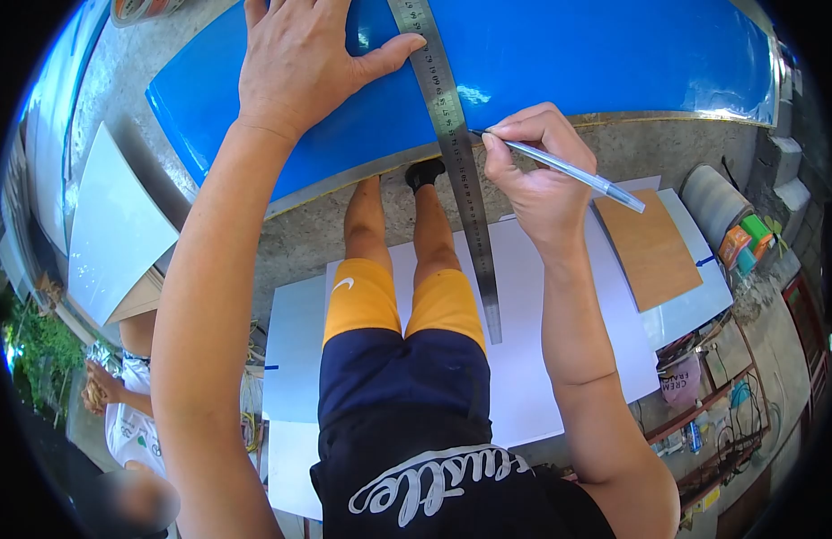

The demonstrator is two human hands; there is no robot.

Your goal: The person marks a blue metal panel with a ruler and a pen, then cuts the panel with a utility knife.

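A glossy blue sheet (542,54) lies across the top of the head view. Over it runs a long steel ruler (450,126), its lower end sticking out past the sheet's near edge. My left hand (304,58) rests flat on the blue sheet with fingers spread, the thumb reaching the ruler's left edge; its fingertips are cut off at the top. In my right hand (555,166) is a clear-barrelled pen (605,187), gripped near its tip. The dark pen tip is right at the ruler's right edge, close to the sheet's near border.
White boards (587,359) lie on the near side, with a brown board (650,247) on them. A pale panel (119,225) leans at the left, near another person (133,413). Cluttered shelving (712,404) stands at the right. A tape roll (142,9) sits top left.
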